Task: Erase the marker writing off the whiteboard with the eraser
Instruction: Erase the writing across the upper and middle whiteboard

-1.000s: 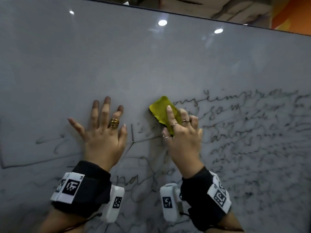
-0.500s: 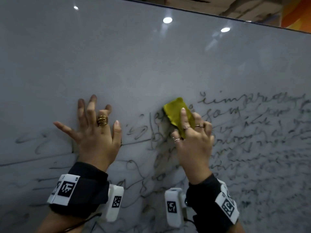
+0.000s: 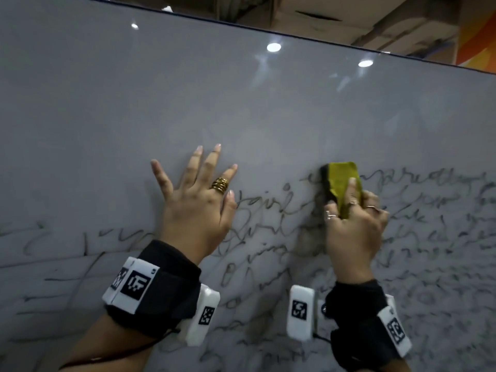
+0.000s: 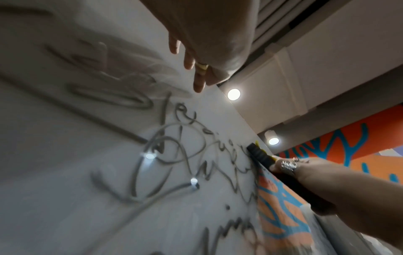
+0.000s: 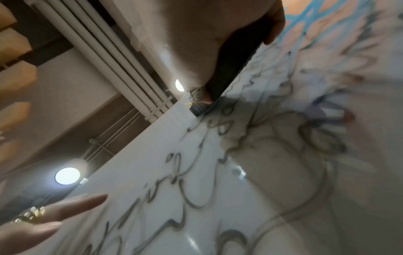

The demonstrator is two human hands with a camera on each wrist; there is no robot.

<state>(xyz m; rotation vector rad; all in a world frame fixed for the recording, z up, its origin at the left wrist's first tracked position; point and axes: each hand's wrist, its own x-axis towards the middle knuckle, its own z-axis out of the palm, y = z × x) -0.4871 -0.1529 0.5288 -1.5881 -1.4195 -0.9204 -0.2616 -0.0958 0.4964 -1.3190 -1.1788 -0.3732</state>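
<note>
A large whiteboard (image 3: pixel 241 108) fills the head view, its lower half covered in black cursive marker writing (image 3: pixel 418 226). My right hand (image 3: pixel 351 224) grips a yellow-backed eraser (image 3: pixel 342 182) with a black pad and presses it flat on the board at the top line of writing. The eraser's black edge (image 4: pixel 259 154) shows against the board in the left wrist view, and as a dark strip (image 5: pixel 231 69) in the right wrist view. My left hand (image 3: pixel 196 194) lies flat on the board with fingers spread, left of the eraser, holding nothing.
The board's upper part is bare and reflects ceiling lights (image 3: pixel 273 47). Its top edge (image 3: pixel 295 36) runs below ceiling ducts. An orange and blue wall mural (image 4: pixel 348 148) stands to the right. Smudged grey streaks (image 3: pixel 308 237) lie beneath the eraser.
The right hand has slid the eraser to the right along the top line, wiping off its first words. My left hand has shifted right and up on the board, staying flat.
</note>
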